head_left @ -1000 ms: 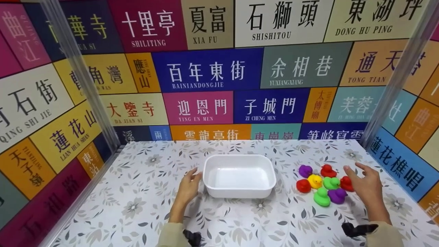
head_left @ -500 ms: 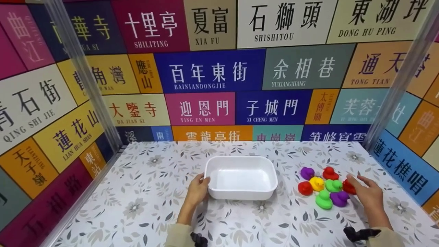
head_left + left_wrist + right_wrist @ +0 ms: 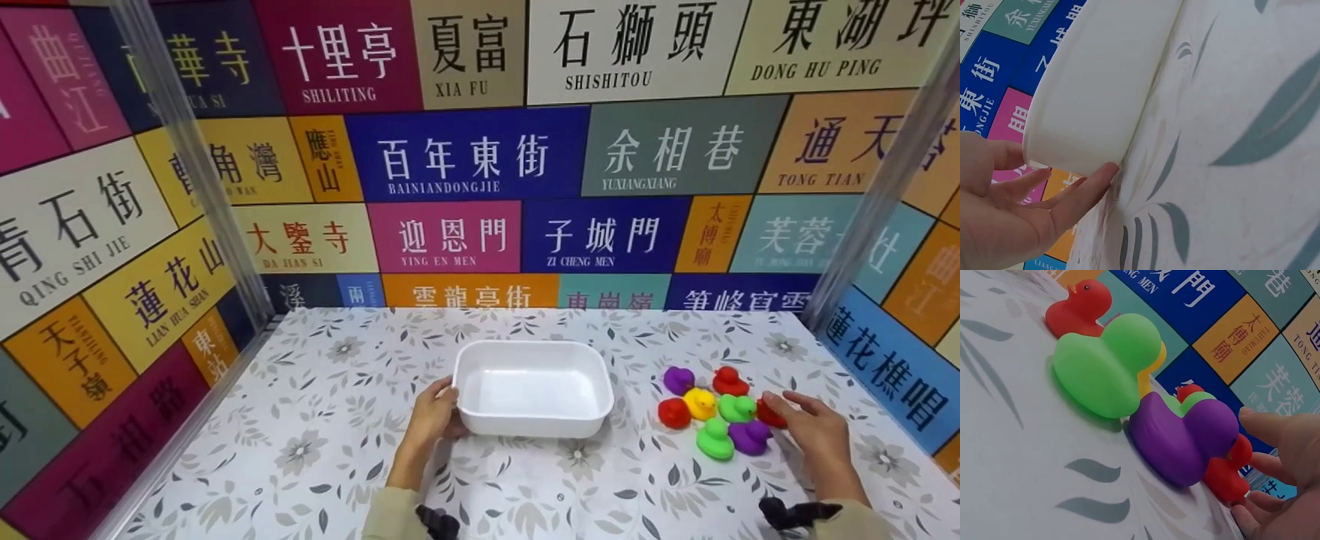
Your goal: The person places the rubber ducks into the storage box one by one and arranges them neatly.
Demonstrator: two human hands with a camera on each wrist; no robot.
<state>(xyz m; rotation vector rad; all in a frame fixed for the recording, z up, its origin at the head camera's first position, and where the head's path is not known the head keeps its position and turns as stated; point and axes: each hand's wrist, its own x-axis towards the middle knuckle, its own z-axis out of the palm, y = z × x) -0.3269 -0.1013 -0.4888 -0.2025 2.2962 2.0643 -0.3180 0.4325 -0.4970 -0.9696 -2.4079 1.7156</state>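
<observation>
A white plastic tub [image 3: 532,424] stands on the floral table cover. At its left end my left hand [image 3: 435,412] holds it, thumb at the rim and fingers against the outer wall, as the left wrist view [image 3: 1033,208] shows. On the right, my right hand [image 3: 821,439] reaches round a red rubber duck [image 3: 1227,478], thumb and fingers spread about it; the fingertips are at its side, and the thumb looks apart from it. Beside that duck sit a purple duck [image 3: 748,437], a green duck [image 3: 738,409] and another green duck [image 3: 715,441].
More ducks lie in the same cluster: a yellow duck [image 3: 699,403], a red duck [image 3: 674,412], a second red duck [image 3: 730,381] and a purple duck [image 3: 679,379]. Printed panels [image 3: 465,154] wall the table [image 3: 315,405] at the back and sides.
My left hand has moved right, from beside the tub onto its left end. My right hand has come down and closer round the outermost red duck. The view has shifted slightly.
</observation>
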